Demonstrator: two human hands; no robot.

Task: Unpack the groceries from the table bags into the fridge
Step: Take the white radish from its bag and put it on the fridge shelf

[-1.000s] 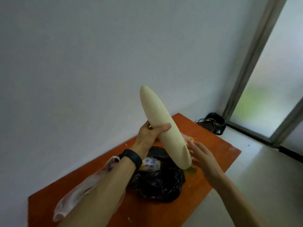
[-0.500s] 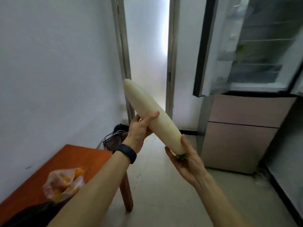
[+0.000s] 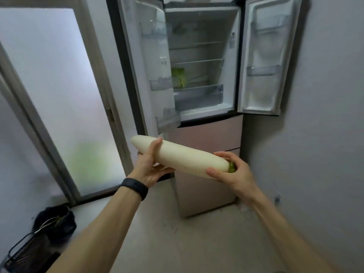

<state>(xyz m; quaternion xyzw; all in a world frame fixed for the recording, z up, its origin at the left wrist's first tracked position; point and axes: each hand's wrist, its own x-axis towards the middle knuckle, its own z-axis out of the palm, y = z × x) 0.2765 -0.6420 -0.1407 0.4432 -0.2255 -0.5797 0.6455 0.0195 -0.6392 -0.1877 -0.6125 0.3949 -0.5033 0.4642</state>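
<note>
A long white radish (image 3: 183, 157) lies nearly level in front of me, held by both hands. My left hand (image 3: 150, 168) grips its tapered end, with a black band on that wrist. My right hand (image 3: 233, 174) cups the thick end with the green stub. Straight ahead stands the fridge (image 3: 199, 62) with both upper doors swung open. A green leafy vegetable (image 3: 179, 77) lies on a lower shelf inside. The table and its bags are out of view.
The left fridge door (image 3: 149, 62) and the right fridge door (image 3: 269, 56) stick out towards me. Pink drawers (image 3: 206, 138) sit below. A frosted glass door (image 3: 59, 95) is at the left, a black bag (image 3: 55, 223) and wire basket (image 3: 23, 253) on the floor.
The view has swung from the table to the open fridge. The radish tipped from steeply slanted to almost level, and my right hand closed around its thick end.
</note>
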